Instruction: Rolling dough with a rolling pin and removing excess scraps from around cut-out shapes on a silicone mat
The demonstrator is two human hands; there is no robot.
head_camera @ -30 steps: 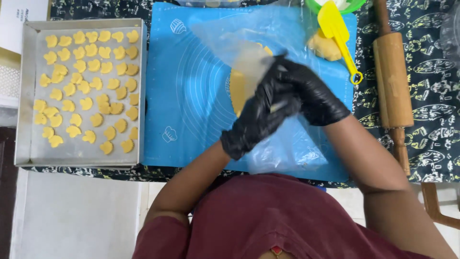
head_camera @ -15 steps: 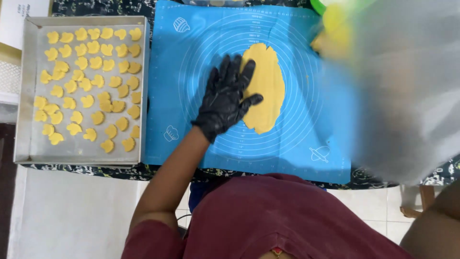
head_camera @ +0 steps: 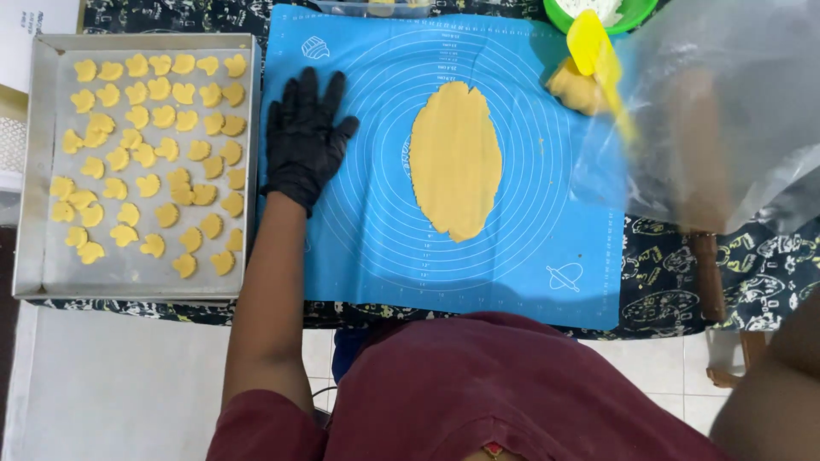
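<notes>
Since half a second ago the left hand (head_camera: 301,137) has slid off the dough sheet (head_camera: 455,160) and now lies well to its left on the blue silicone baking mat (head_camera: 376,222), while the clear plastic film (head_camera: 726,119) has swung away to the right edge of the view. Nearest the body, a maroon shirt fills the bottom of the view and the left forearm runs up from it to the black-gloved left hand, which rests palm down with fingers spread wide, holding nothing and pressing the mat's left margin just beside the baking tray (head_camera: 34,171). The right hand itself cannot be made out behind the blurred film at the right, so I cannot tell how open it is or what it grips; only a bare forearm shows at the bottom right corner. Mid-mat lies the dough sheet, a long uncovered oval set upright along the printed rings. Peeling film off thin dough seems to go best with the mat pinned flat as it is here, and the film drawn low and steadily so that the sheet neither lifts nor tears. Left of the mat, the tray carries rows of small cut dough shapes (head_camera: 145,154). Farther off, a lump of spare dough (head_camera: 571,85) sits under a yellow scraper (head_camera: 589,43), with a green bowl (head_camera: 636,13) at the top edge
</notes>
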